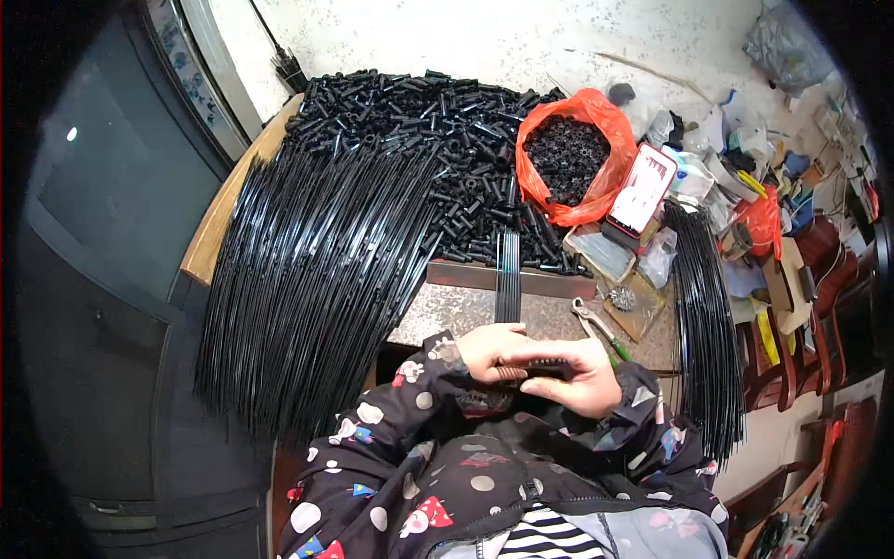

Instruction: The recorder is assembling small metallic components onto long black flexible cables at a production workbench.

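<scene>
At the table's near edge, my left hand (489, 352) is closed by the lower ends of a small row of thin black rods (507, 279). The rods lean over a low metal bar (456, 274). My right hand (582, 377) curls from the right, thumb and fingers bent round a dark ribbed strip or row of small pieces (549, 364). My two hands meet there, and their fingers partly hide what is between them. Just beyond my right hand lie pliers (596, 326) with a green handle.
Long black rods (307, 279) cover the table's left side; another bundle (703, 335) hangs at right. Behind the bar is a heap of short black tubes (400, 121). A red bag (535, 140) holds small black parts. A phone (643, 189) stands beside it, near clutter (745, 177).
</scene>
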`<state>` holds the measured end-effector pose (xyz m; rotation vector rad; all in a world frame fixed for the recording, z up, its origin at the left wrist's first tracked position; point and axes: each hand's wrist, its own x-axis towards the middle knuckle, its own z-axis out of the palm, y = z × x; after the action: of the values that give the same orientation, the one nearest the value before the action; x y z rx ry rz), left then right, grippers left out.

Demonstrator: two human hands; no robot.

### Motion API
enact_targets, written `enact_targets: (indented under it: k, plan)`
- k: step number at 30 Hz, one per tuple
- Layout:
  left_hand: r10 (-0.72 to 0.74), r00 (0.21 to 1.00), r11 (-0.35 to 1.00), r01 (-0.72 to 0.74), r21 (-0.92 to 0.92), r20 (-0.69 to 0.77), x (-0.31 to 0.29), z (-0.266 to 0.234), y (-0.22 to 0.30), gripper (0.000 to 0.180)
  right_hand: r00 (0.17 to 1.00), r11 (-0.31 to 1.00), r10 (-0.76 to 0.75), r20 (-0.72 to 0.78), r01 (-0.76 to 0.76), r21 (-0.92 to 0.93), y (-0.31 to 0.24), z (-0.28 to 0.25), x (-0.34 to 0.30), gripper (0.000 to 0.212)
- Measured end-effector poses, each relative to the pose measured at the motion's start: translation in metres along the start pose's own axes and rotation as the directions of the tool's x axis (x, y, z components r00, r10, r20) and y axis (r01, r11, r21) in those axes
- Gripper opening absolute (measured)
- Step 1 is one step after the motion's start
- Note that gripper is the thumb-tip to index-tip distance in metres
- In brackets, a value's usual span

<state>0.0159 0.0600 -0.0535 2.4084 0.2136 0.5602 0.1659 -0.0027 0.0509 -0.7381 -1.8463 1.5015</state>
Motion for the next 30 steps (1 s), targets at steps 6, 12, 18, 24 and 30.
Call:
enact_targets:
  k: [6,12,18,24,30]
  plan:
    - [-0.07,0.962,0.986,0.027,-0.163,-0.264,0.011,-0.017,0.038,0.026,0.946,0.83,-0.208,0.249,0.305,-0.466,-0.003,-0.019,0.018,0.027]
    - [-0.055,0.988,0.934,0.0,-0.356,-0.144,0.027,-0.062,0.086,0.02,0.947,0.926,-0.321,0.031,0.306,0.221,0.0,-0.036,0.032,0.073]
    - [-0.114,0.984,0.881,0.036,-0.471,-0.137,0.015,-0.042,0.076,0.02,0.785,0.327,-0.207,-0.584,-0.507,-0.797,0.076,-0.123,0.032,0.02]
    - [-0.088,0.973,0.936,0.007,-0.352,-0.215,0.023,-0.061,0.077,0.019,0.889,0.117,-0.214,-0.404,-0.387,-0.915,0.104,-0.13,0.025,0.011]
    - [-0.147,0.943,0.914,0.014,-0.406,-0.297,0.03,-0.07,0.068,0.019,0.824,0.292,-0.374,-0.426,-0.331,-0.897,0.093,-0.13,0.03,0.007]
